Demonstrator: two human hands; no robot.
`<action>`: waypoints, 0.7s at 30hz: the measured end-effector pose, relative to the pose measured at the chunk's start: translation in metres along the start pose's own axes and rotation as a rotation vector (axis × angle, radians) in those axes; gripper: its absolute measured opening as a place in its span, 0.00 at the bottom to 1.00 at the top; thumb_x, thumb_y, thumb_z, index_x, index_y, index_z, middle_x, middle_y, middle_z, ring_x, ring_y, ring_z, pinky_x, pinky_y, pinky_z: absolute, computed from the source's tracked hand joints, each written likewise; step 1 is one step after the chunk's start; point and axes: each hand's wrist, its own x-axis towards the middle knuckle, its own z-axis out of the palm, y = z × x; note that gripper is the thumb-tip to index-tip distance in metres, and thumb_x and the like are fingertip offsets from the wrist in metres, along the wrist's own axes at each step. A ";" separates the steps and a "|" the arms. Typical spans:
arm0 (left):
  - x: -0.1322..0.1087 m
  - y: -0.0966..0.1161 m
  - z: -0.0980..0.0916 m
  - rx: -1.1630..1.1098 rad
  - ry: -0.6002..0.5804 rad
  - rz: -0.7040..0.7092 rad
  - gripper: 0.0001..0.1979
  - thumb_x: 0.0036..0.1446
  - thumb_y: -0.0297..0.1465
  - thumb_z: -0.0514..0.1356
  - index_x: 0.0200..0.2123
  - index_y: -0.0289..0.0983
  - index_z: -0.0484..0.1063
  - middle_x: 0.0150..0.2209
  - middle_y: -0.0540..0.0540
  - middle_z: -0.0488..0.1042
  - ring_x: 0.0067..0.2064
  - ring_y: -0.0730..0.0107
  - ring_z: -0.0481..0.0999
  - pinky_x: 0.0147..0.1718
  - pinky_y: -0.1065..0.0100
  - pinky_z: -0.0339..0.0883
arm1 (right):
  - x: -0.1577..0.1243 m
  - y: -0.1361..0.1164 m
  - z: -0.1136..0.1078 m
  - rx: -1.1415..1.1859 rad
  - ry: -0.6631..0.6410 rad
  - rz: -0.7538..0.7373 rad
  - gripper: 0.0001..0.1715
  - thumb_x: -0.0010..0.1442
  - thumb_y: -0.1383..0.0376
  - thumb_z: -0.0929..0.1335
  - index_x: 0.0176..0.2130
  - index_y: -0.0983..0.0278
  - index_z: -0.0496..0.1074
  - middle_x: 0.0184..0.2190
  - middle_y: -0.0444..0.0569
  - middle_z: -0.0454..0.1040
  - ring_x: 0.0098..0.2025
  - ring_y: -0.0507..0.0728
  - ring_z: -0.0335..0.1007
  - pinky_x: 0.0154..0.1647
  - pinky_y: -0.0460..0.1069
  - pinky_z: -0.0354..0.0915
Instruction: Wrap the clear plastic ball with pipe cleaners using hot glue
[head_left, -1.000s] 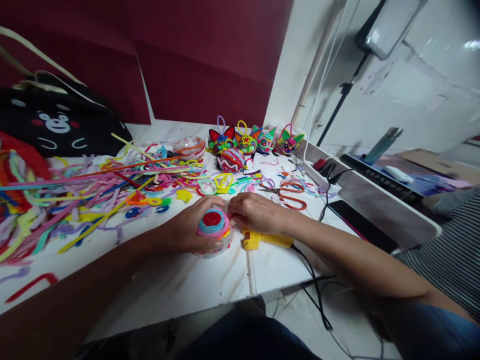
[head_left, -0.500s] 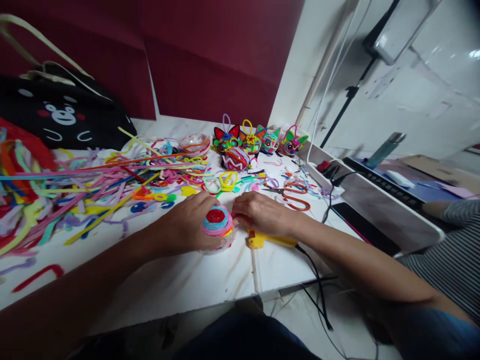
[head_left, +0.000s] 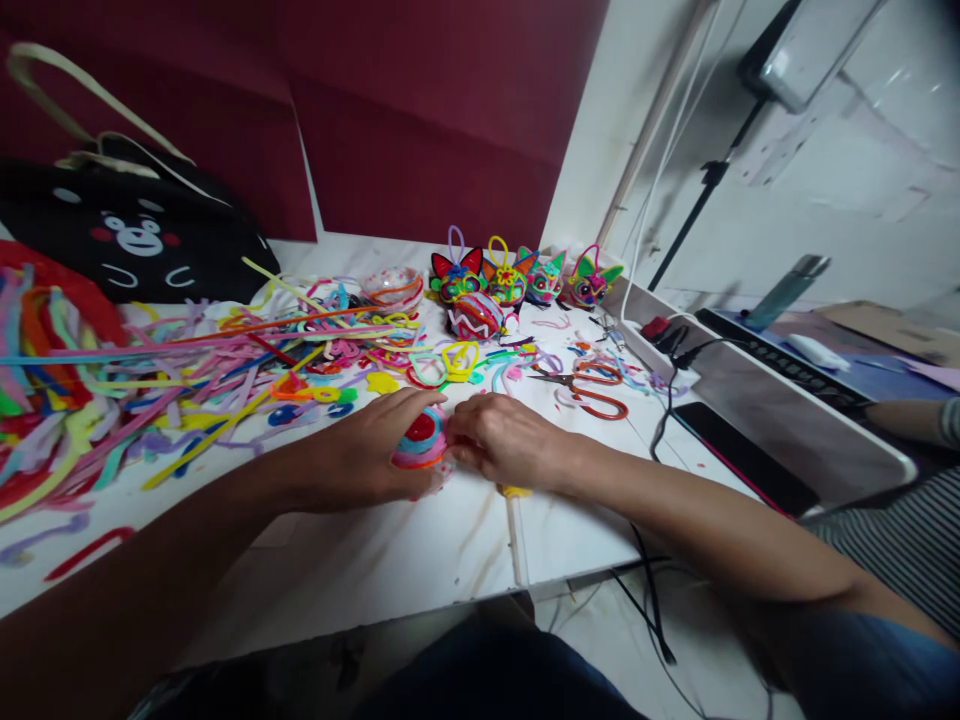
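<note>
My left hand (head_left: 367, 445) is wrapped round a ball (head_left: 420, 440) banded in red, blue and pink fuzzy strips, just above the white table top. Against the ball's right side, the fingers of my right hand (head_left: 506, 440) are pinched together; whatever they hold is hidden. Below that hand peeks part of a yellow tool (head_left: 516, 491), mostly covered. Orange-handled scissors (head_left: 592, 385) lie beyond my right hand, their blades pointing left.
Loose pipe cleaners (head_left: 187, 390) are heaped on the left. Several cat-faced ornaments (head_left: 506, 285) stand at the back beside a clear half-shell (head_left: 394, 290). A black phone (head_left: 742, 455) lies right, near a white-edged divider (head_left: 810, 430). Another person's forearm (head_left: 904, 418) shows at far right.
The ball has tilted and shifted slightly left in my left hand. My right hand has moved left against it and now covers more of the yellow tool.
</note>
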 end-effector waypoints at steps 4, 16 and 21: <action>0.001 0.000 0.015 0.001 0.004 -0.011 0.27 0.58 0.44 0.56 0.57 0.35 0.66 0.58 0.35 0.72 0.62 0.45 0.71 0.60 0.50 0.66 | -0.002 0.003 0.004 0.018 0.013 -0.012 0.08 0.65 0.72 0.66 0.39 0.68 0.77 0.38 0.55 0.79 0.39 0.58 0.71 0.42 0.50 0.62; 0.007 -0.003 0.027 0.020 0.085 -0.077 0.32 0.54 0.44 0.56 0.58 0.33 0.64 0.61 0.30 0.68 0.63 0.41 0.69 0.63 0.45 0.64 | -0.042 0.004 -0.018 0.039 0.065 0.038 0.09 0.63 0.74 0.68 0.43 0.70 0.77 0.40 0.57 0.78 0.43 0.59 0.72 0.45 0.51 0.65; 0.009 -0.003 0.031 0.056 0.109 -0.189 0.42 0.49 0.47 0.58 0.64 0.29 0.59 0.69 0.28 0.59 0.70 0.35 0.61 0.68 0.48 0.59 | -0.086 0.008 -0.025 0.037 -0.046 0.259 0.16 0.64 0.65 0.70 0.49 0.71 0.75 0.47 0.60 0.76 0.47 0.64 0.72 0.50 0.57 0.69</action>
